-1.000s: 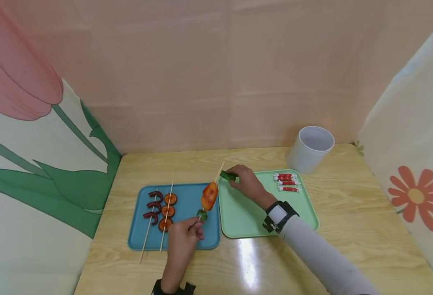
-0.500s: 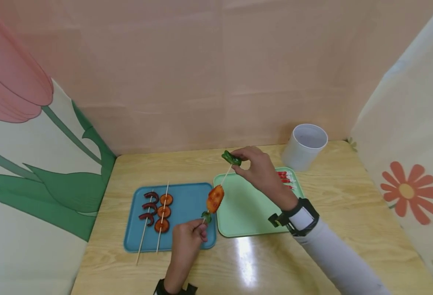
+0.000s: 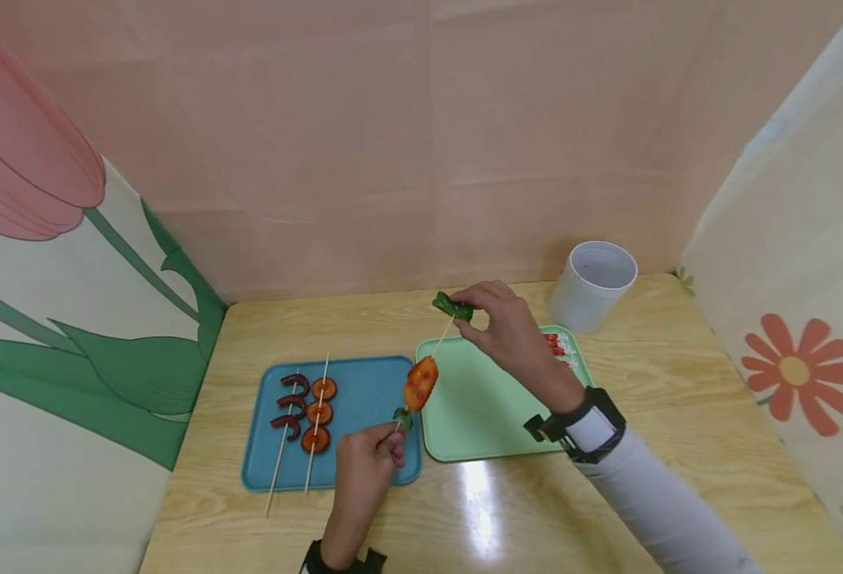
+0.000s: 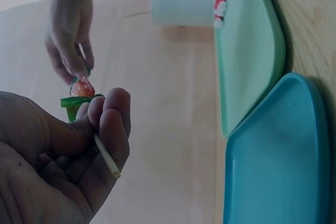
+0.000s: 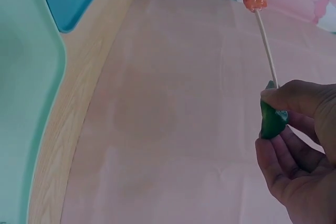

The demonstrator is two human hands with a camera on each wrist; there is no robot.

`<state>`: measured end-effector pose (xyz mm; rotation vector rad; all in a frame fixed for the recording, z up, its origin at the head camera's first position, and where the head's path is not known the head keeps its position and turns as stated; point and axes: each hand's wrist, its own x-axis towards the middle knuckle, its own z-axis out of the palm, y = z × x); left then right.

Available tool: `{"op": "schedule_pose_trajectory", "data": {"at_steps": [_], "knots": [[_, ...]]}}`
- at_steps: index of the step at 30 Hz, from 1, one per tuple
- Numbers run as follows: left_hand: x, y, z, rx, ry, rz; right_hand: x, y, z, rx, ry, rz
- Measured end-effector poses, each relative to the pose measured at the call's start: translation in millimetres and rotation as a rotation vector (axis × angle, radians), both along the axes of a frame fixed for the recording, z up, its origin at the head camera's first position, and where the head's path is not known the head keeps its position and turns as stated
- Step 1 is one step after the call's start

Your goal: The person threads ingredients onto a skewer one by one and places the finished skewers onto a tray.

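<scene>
My left hand (image 3: 366,470) pinches the lower end of a wooden skewer (image 4: 107,157), whose blunt tip sticks out past the fingers in the left wrist view. Just above those fingers a green pepper piece (image 3: 403,418) is threaded on it, and above that an orange-brown glazed piece of toy meat (image 3: 421,383). Bare stick (image 5: 266,51) runs from the meat up to a second green pepper piece (image 5: 273,118). My right hand (image 3: 511,335) pinches this second piece between thumb and fingers, right at the skewer's upper end. The skewer is held tilted above the trays.
On the blue tray (image 3: 371,371) lie two skewers, one with dark curled pieces (image 3: 292,403), one with round brown slices (image 3: 317,412). A green tray (image 3: 464,434) beside it bears red-and-white sticks (image 3: 556,344), partly hidden by my right arm. A white cup (image 3: 594,287) stands at the back right.
My right hand has moved up with the green pepper piece, from beside the skewer onto its upper tip. The skewer has shifted slightly right. Little differs over the last half second.
</scene>
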<state>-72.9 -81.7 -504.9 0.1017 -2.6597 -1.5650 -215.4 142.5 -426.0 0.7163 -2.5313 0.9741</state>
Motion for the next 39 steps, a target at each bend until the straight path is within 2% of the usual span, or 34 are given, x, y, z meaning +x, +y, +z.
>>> {"op": "schedule_pose_trajectory", "data": {"at_steps": [18, 30, 39], "knots": [[-2.4, 1, 4.1, 0.004, -0.003, -0.009, 0.2, -2, 0.7, 0.062, 0.01, -0.013], [-2.6, 0, 2.4, 0.02, -0.013, 0.001, 3.4, -4, 2.7, 0.088, 0.02, -0.01], [-2.2, 3, 6.4, 0.025, 0.017, -0.002, 9.4, -11, 2.8, 0.088, 0.167, 0.034]]}}
